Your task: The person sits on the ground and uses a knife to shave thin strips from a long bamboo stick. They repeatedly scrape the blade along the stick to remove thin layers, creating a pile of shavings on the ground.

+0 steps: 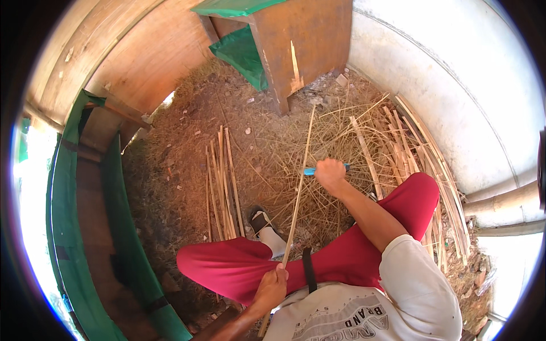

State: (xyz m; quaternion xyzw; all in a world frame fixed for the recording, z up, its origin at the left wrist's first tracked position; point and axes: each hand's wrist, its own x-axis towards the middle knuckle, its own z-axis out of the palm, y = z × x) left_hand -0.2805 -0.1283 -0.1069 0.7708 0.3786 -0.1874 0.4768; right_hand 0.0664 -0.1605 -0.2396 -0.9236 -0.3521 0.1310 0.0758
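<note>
My left hand [273, 286] is closed around the lower part of a long, thin bamboo strip [295, 215] by my lap. The strip slants up and slightly right, away from me, past my bent left leg. My right hand [331, 174] makes a fist around a slim blue tool that looks like a utility knife [310, 171]. Its blue end reaches the strip from the right, about midway along the far half. A dark end pokes out on the other side of the fist. I cannot make out a blade.
Pale shavings [335, 136] litter the ground ahead. Several split bamboo slats [227, 182] lie left of my foot, and more slats [401, 145] lie on the right along a white wall [455, 74]. A brown wooden stand [310, 42] is at the back; green-covered shelving [128, 227] curves along the left.
</note>
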